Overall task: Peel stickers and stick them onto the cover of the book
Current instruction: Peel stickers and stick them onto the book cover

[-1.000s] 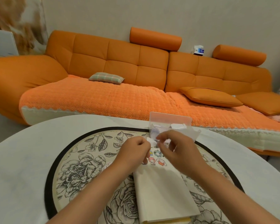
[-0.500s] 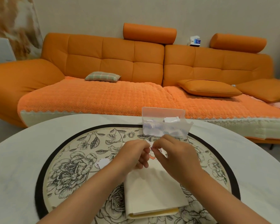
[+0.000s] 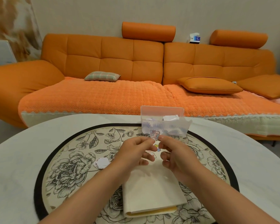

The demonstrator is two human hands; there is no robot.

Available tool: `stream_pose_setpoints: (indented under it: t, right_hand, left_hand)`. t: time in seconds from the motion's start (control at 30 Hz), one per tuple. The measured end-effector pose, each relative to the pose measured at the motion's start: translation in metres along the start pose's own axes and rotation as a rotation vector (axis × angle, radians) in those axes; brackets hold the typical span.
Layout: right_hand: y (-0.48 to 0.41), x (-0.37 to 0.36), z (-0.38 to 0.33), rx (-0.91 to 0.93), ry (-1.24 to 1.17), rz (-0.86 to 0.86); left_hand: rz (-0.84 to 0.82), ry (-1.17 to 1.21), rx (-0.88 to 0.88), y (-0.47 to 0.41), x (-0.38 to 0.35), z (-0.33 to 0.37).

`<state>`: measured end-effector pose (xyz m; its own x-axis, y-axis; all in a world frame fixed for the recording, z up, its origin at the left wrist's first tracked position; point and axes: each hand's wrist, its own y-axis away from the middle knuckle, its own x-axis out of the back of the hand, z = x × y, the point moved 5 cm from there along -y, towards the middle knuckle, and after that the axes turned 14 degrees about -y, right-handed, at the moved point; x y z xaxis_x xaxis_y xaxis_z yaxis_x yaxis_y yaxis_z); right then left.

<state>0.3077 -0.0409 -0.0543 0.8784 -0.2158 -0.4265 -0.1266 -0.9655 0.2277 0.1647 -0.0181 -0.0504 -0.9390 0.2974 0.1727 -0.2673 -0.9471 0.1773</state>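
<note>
Grip: a cartoon sticker is pinched between the fingertips of the left hand and the right hand, each taking one edge. It is held clear of the book with its printed face toward the camera. The remaining fingers of both hands are loosely curled beneath it.

Directly below the grip lies the book, cream cover up, its far end partly hidden by both hands. A few small stuck stickers show on the cover in the gap between the hands (details too small to read).

Just beyond the grip stands a clear plastic box with white paper pieces inside. Left of the grip, past the left hand, a small heap of white paper scraps rests on the floral mat. Mat and book sit on the round white table. Well beyond the grip stands an orange sofa.
</note>
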Motion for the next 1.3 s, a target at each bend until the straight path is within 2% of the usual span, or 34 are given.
stream_pose_setpoints:
  t: [0.17, 0.33, 0.43, 0.57, 0.9, 1.13, 1.3]
  right_hand:
    - [0.001, 0.001, 0.001, -0.013, 0.065, 0.007]
    - [0.003, 0.003, -0.021, 0.227, 0.543, 0.102]
    - [0.002, 0.002, -0.031, 0.297, 0.547, 0.031]
    - [-0.001, 0.0, -0.031, 0.335, 0.591, -0.029]
    - [-0.005, 0.001, -0.031, 0.289, 0.712, -0.112]
    - [-0.007, 0.005, -0.034, 0.276, 0.769, -0.103]
    - [-0.013, 0.016, -0.042, 0.268, 0.793, -0.038]
  left_hand:
    - [0.092, -0.078, -0.065, -0.001, 0.008, 0.004]
    - [0.203, -0.345, -0.164, -0.002, 0.02, 0.008]
    - [0.185, -0.496, -0.227, -0.003, 0.021, 0.01]
    - [0.137, -0.551, -0.271, -0.002, 0.017, 0.011]
    - [0.123, -0.642, -0.314, -0.003, 0.014, 0.011]
    - [0.111, -0.681, -0.31, -0.003, 0.012, 0.01]
    - [0.044, -0.598, -0.214, -0.009, 0.011, 0.006]
